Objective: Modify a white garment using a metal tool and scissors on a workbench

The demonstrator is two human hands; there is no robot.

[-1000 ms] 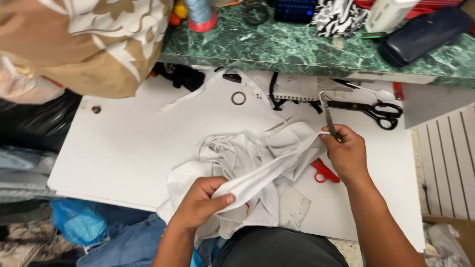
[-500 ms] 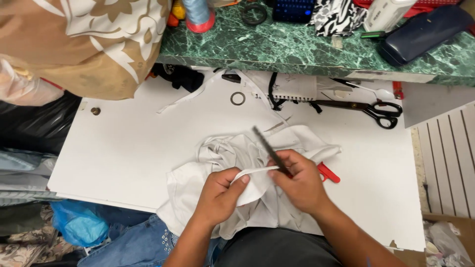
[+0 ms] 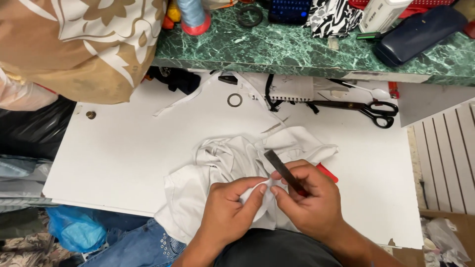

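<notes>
Left hand [image 3: 228,211] closed in a pinch, thumb and forefinger gripping a folded edge of the white cloth [image 3: 222,168]. Right hand [image 3: 309,200] closed as well: fingertips meeting the same fold just beside the left thumb, with a slim dark metal tool [image 3: 282,170] clamped against the palm side, its flat end pointing up and to the left over the cloth. Kind of tool not clear. Cloth bunched and creased at the near edge of the white table [image 3: 138,148], partly draped over the edge toward the lap, one corner spread to the right. A red object [image 3: 327,173] lying under the right hand, mostly hidden.

Farther back on the table: large black-handled scissors [image 3: 361,108] lying flat, well apart from the hands; a small dark ring [image 3: 234,100]; a white notebook with black binding [image 3: 289,89]. Behind, a green marble shelf [image 3: 277,49] carrying a blue thread cone [image 3: 193,15] and a dark blue case [image 3: 418,32]. At upper left, brown patterned fabric [image 3: 74,44]. Below the table's near edge, blue denim [image 3: 133,244].
</notes>
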